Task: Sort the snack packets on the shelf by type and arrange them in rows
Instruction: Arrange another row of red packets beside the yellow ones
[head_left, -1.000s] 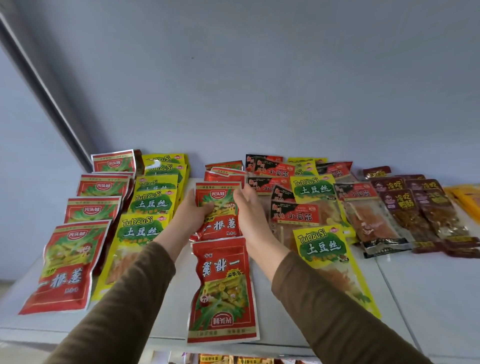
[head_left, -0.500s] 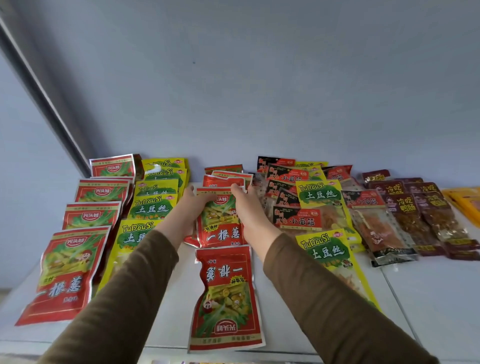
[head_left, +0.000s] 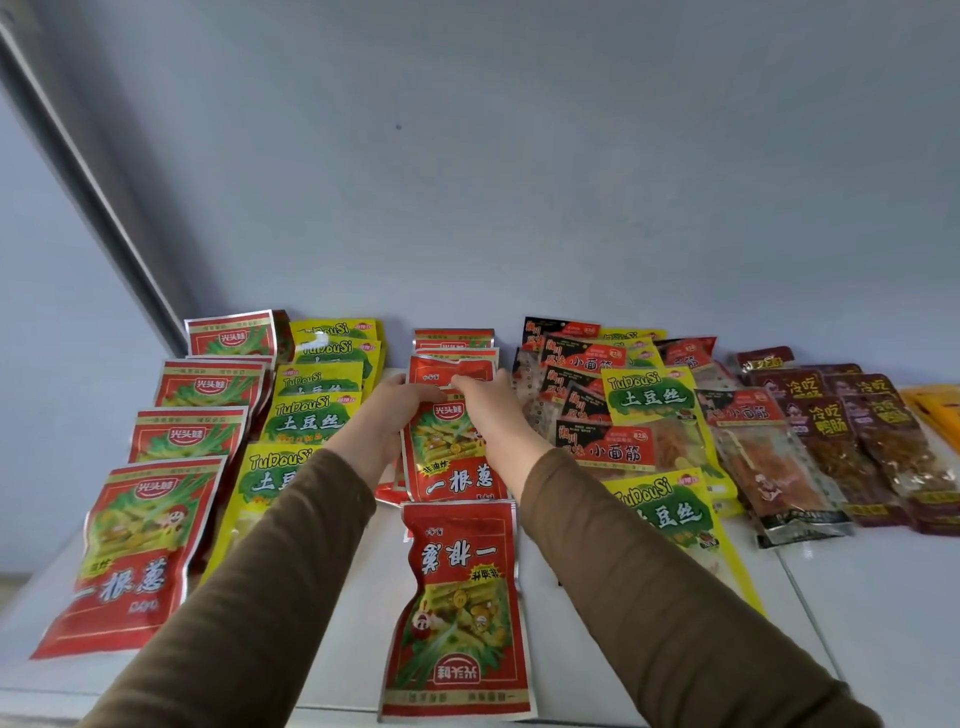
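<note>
Shelf (head_left: 883, 613) carries rows of snack packets; red packet (head_left: 454, 457) sits mid-row, overlapping the ones behind. Left hand (head_left: 382, 421) and right hand (head_left: 491, 410) pinch its top side edges. Looks light, floppy, slick foil, so grip the sealed edges.

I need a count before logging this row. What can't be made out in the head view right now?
- Fingertips of the left hand and right hand: hidden behind the red packet they reach over.
- Red packets further back: overlapped, so the count is unclear.
- Yellow packet: half covered by the left sleeve.
- Orange packet: cut off by the right edge.
- Back-row print: too small.
</note>
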